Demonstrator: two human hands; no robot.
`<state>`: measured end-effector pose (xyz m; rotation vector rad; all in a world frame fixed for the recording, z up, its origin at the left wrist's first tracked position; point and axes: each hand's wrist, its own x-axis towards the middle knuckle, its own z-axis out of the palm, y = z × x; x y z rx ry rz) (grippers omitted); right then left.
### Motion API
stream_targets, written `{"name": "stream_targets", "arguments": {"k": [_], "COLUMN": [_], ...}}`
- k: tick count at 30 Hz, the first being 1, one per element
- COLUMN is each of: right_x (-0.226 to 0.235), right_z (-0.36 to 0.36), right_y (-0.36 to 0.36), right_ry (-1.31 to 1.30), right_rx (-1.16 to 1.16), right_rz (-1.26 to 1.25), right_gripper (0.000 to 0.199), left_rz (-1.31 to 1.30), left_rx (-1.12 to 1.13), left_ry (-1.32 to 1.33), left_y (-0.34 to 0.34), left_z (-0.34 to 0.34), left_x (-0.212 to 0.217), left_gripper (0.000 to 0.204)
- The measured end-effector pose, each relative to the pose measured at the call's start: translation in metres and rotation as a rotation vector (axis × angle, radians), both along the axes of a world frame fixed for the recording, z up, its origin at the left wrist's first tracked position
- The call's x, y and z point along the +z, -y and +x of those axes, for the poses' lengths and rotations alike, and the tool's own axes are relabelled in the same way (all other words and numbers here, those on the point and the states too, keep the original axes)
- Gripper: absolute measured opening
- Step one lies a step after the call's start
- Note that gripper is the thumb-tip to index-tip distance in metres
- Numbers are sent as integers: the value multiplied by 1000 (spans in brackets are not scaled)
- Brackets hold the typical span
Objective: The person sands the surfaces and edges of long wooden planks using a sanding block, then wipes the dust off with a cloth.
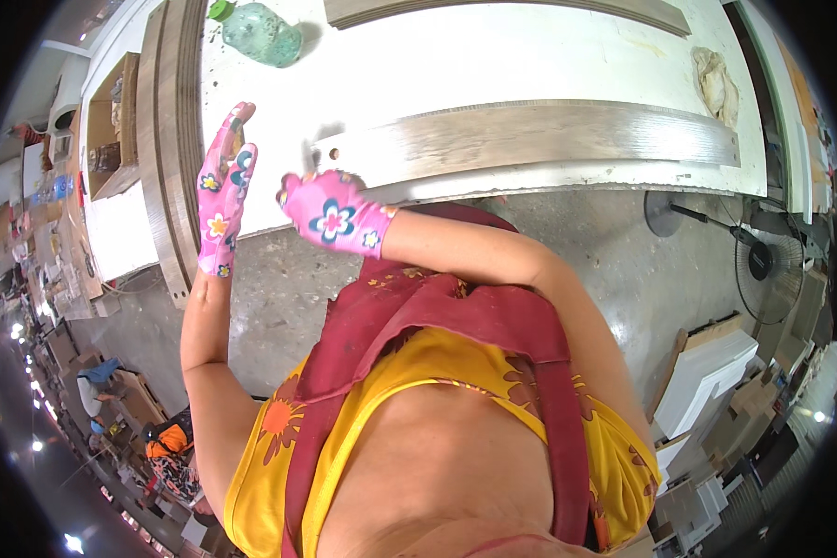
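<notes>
Open box: brown cardboard, rectangular, on the white surface [474, 65] at far left [100, 153].
Stacked strips [179, 139]: long, flat, grey-brown wood-grain.
Left hand [221, 200]: pink flowered glove, fingers extended, thumb apart, just right of the strips.
Bottle [262, 37]: clear, rounded plastic, green cap, lying on its side.
Right hand [333, 216]: matching glove, fingers bent and blurred; cannot tell whether it grips anything.
Long board [549, 135]: smooth, streaky wood-grain, round hole at its left end near the right hand, lying along the surface's near edge.
Crumpled wad [716, 86]: pale, wrinkled, beyond the board's right end.
</notes>
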<state>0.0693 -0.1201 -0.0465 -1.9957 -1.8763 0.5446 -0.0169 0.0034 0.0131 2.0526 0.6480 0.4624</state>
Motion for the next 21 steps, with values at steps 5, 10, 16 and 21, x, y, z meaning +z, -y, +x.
{"name": "stream_targets", "arguments": {"k": [5,10,16,21], "right_x": [-6,-47,-100,6], "right_z": [9,43,232,362], "right_y": [30,36,227,388], "right_ry": [-48,59,589,472], "right_rx": [-117,-362,-833,-1585], "right_rz": [195,412,38,-88], "right_gripper": [14,12,20,29], "left_rz": [-99,-104,54,60], "left_rx": [106,106,-24,-424], "left_ry": [74,35,-19,-69], "left_y": [-11,-11,23,63], "left_z": [-21,-29,4,75], "left_x": [-10,-35,-10,-15], "left_gripper": [47,44,58,75]}}
